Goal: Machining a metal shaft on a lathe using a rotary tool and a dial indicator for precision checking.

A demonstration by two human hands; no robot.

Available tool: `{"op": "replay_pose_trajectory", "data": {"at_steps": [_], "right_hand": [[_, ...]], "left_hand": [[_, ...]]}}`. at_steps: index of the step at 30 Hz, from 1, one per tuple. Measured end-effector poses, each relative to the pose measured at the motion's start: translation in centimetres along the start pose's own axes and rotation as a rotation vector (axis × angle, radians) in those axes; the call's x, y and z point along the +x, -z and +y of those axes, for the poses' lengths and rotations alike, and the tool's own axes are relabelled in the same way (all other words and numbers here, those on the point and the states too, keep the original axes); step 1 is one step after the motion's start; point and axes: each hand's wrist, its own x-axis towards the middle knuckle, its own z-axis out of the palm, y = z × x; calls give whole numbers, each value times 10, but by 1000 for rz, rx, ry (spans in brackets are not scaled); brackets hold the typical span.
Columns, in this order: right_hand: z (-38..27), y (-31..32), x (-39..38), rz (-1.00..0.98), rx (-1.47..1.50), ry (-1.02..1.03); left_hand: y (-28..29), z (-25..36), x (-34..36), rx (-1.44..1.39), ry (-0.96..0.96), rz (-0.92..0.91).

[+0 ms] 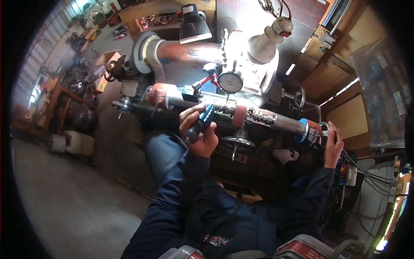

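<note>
My left hand (202, 137) is closed around a black-and-blue hand-held tool (207, 115), whose exact kind I cannot make out. It is raised just in front of a metal shaft with lobes (264, 117), which looks like a camshaft, mounted lengthwise on the machine. Above the shaft stands a round dial indicator (230, 82) on a red jointed arm (208, 81), its stem pointing down to the shaft. At the shaft's right end, my right hand (334, 146) has its fingers on a metal round part (323, 127) beside the orange-and-blue end holder (307, 130); its grip is partly hidden.
A handwheel (238, 143) juts toward me below the shaft, and another handwheel (297, 98) stands at the right. A black lamp (194, 25) hangs over the reddish machine body (189, 52). Cables (371, 172) run down at the right. A white canister (79, 143) lies on the floor at left.
</note>
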Motion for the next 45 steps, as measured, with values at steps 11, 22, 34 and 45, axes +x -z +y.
{"op": "replay_pose_trajectory", "data": {"at_steps": [11, 22, 34, 45], "right_hand": [[51, 9, -6, 117, 238, -37], [105, -6, 20, -126, 146, -46], [86, 23, -44, -390, 259, -368], [49, 37, 0, -98, 191, -264]], "left_hand": [[8, 2, 1, -14, 213, -45], [9, -2, -1, -5, 170, -24], [13, -4, -1, 46, 167, -91], [8, -7, -4, 41, 157, -83]]}}
